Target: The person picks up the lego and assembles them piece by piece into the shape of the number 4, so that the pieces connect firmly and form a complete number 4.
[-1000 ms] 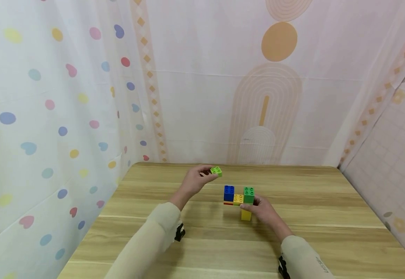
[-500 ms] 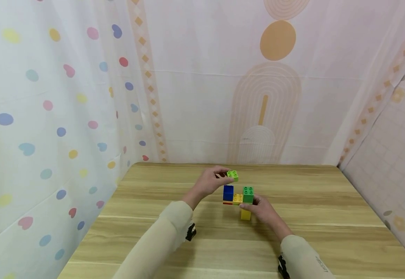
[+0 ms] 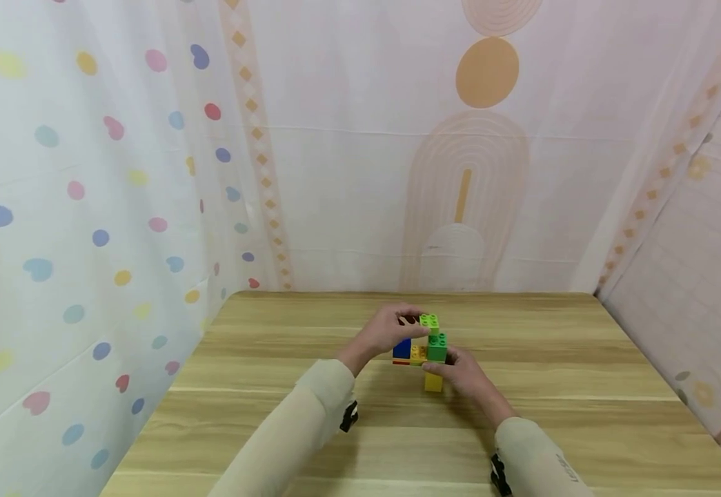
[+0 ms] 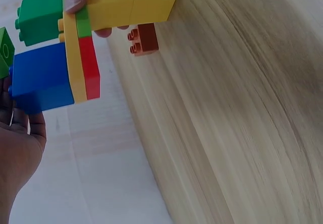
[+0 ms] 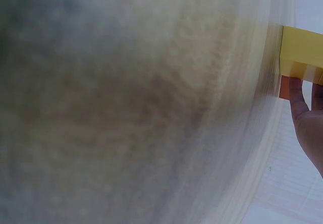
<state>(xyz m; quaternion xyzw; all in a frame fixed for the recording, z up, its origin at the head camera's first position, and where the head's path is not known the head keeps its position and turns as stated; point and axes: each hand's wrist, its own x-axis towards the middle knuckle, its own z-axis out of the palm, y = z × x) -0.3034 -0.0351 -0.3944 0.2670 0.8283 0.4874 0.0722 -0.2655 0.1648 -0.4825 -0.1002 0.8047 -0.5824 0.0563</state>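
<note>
My left hand (image 3: 388, 330) pinches a lime-green toy building brick (image 3: 430, 322) just above a built stack, apart from the darker green brick (image 3: 437, 351) there. Beside that green brick, a blue brick (image 3: 401, 348) sits on the same yellow-orange plate (image 4: 74, 57), partly covered by my left hand in the head view. Beneath the plate are a red piece (image 4: 90, 70) and a small lime one. A yellow column (image 3: 433, 382) stands under the green end. My right hand (image 3: 468, 373) grips the stack at that end, with a thumb or finger against the plate.
An orange-brown brick (image 4: 147, 38) is behind the yellow column in the left wrist view; the head view hides it. The wooden table (image 3: 261, 331) ends at a patterned curtain (image 3: 348, 207). Black wrist devices (image 3: 349, 416) hang below both sleeves.
My left hand has moved right with the lime-green brick, from left of the stack, past the blue brick, to over the green one. My right hand has kept its hold on the stack.
</note>
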